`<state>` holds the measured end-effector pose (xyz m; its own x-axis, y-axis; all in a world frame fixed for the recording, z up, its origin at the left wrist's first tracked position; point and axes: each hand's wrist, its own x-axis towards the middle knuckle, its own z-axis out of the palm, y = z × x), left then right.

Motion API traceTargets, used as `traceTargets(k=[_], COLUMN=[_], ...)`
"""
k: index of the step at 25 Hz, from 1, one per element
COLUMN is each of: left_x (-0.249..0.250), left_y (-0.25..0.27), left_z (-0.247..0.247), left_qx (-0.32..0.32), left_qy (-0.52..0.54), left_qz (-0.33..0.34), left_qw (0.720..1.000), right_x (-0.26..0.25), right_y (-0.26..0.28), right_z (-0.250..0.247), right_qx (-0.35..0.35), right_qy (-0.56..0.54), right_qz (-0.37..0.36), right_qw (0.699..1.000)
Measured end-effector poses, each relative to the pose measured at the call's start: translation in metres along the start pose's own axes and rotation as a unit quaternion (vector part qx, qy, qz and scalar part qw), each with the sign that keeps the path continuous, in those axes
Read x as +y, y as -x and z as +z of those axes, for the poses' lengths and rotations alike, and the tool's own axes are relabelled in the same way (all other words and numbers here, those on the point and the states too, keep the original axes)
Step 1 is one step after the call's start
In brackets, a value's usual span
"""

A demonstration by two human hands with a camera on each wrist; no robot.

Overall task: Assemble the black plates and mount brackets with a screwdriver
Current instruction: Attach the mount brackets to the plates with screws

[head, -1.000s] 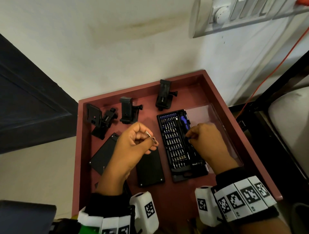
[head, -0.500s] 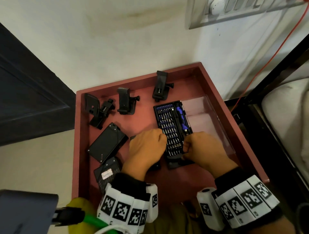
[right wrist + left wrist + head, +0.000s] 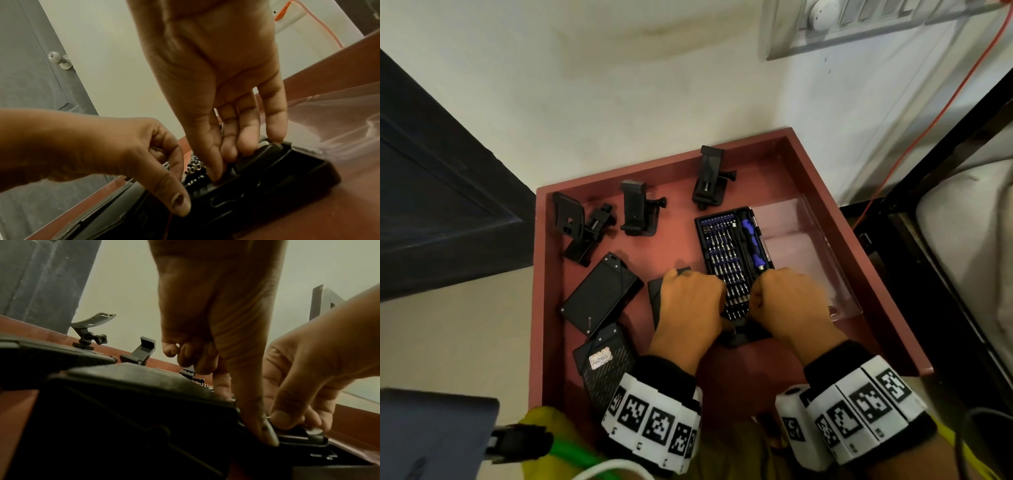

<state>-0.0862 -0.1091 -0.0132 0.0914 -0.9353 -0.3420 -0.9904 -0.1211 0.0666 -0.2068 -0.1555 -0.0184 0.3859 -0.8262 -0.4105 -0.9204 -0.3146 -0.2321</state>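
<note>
Head view: both hands at the near end of the bit case [image 3: 734, 267] in the tray [image 3: 859, 260]; plates [image 3: 599, 294] and brackets [image 3: 638, 212] lie left of it.
Left hand [image 3: 688, 301]: fingers curled, thumb pressing the case edge.
Right hand [image 3: 787, 301]: fingertips pinch the screwdriver [image 3: 753, 246] end.
Risk: levering it out could tip the case, spilling bits.
Wrist views only: fingertips, hidden from above.

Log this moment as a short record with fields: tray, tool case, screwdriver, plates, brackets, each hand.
tray: red tray holding all the parts
tool case: open bit case, clear lid folded to its right
screwdriver: blue-handled screwdriver lying in the case
plates: black plates left of the case, one labelled plate nearer the person
brackets: three mount brackets along the far side
left hand: left hand at the case's near left edge, thumb down, fingers curled
right hand: right hand with fingertips on the case's near end; any grip unclear
</note>
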Motion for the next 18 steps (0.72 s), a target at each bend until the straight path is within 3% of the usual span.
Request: traceTargets(k=[10,15,18], left_x=[-0.004,-0.016,-0.020], left_y=[0.003,0.006,0.004], left_z=[0.003,0.004,0.007], left_qx=[0.076,0.079,0.052], left_qy=[0.050,0.171,0.242], left_qz=[0.065,0.050,0.047], left_qw=[0.994,0.981,0.968], right_x=[0.005,0.023,0.027], right_y=[0.001,-0.004,-0.006], right_z=[-0.010,-0.018,-0.020], right_qx=[0.014,-0.027,-0.065], right_qy=[-0.091,-0.205,-0.181], right_qz=[-0.022,-0.067,-0.109], right_qw=[0.996,0.976,0.975])
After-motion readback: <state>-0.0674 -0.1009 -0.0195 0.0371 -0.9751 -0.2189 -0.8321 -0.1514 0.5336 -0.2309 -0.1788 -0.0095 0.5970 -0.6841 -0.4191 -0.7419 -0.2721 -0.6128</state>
